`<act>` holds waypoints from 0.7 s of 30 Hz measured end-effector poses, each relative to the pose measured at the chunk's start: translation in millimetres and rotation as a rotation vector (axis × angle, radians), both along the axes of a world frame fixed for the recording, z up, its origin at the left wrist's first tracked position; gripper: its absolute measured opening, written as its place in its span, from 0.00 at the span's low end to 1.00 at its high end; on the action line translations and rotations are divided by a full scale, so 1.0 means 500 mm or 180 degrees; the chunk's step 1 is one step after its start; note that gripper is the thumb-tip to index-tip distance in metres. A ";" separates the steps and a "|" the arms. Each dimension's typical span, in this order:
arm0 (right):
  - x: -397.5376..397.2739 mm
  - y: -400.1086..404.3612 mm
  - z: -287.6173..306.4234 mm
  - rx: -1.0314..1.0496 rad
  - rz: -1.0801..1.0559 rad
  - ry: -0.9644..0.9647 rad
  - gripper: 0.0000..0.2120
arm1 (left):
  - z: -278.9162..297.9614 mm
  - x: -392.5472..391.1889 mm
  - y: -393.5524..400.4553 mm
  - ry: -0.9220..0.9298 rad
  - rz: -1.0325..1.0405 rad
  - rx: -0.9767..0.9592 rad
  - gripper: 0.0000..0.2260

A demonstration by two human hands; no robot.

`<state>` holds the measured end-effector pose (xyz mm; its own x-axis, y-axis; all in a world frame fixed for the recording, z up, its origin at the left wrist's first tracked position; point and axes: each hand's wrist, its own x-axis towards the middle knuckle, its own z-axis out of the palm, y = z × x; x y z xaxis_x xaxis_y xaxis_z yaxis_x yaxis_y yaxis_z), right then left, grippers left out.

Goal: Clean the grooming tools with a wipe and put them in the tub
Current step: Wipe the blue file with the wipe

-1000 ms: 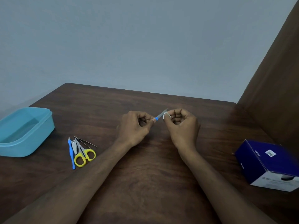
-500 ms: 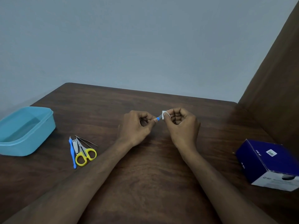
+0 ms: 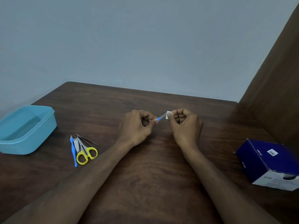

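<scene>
Pinching blue-handled tool [image 3: 159, 118] by handle, left hand [image 3: 135, 126]; right hand [image 3: 184, 125] pinching white wipe [image 3: 168, 113] round its metal end, above table [image 3: 145, 175].

Hardly any print can be read. It all sits on the dark blue box [image 3: 268, 162] at about 4 o'clock on the table [image 3: 145, 183]. Its top face carries a small white sticker with a greenish square code, too fine to make out. Short white marks stand on the top face and on the blue side face; they are blurred and cannot be read as letters. The white end panel shows a round logo and a line of grey text, also illegible.
</scene>
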<state>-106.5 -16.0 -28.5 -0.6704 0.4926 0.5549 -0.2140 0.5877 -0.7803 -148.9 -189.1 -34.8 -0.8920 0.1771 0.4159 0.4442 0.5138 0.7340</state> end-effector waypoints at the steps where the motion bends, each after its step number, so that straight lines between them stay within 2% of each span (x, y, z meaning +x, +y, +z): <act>1: 0.000 0.001 -0.001 0.0009 -0.0058 -0.0031 0.07 | 0.000 -0.001 -0.001 -0.0017 0.0052 0.0008 0.04; 6: 0.005 0.003 0.014 -0.0307 -0.0023 0.0293 0.06 | 0.001 0.002 0.000 -0.0041 0.0059 0.0008 0.03; 12: -0.008 0.009 -0.005 -0.0366 -0.0113 -0.0127 0.07 | -0.001 -0.001 0.000 0.0093 -0.0175 0.0090 0.04; 16: -0.008 0.007 -0.004 -0.0630 -0.0171 0.0060 0.06 | -0.003 -0.007 0.000 0.0041 -0.0089 0.0256 0.03; 18: -0.010 0.002 -0.002 -0.0805 0.0007 0.0144 0.07 | -0.003 -0.005 0.000 0.0028 -0.0091 0.0250 0.04; 21: -0.009 -0.008 -0.001 -0.0935 0.0361 0.0161 0.07 | -0.003 0.003 0.000 0.0102 -0.0058 -0.0083 0.06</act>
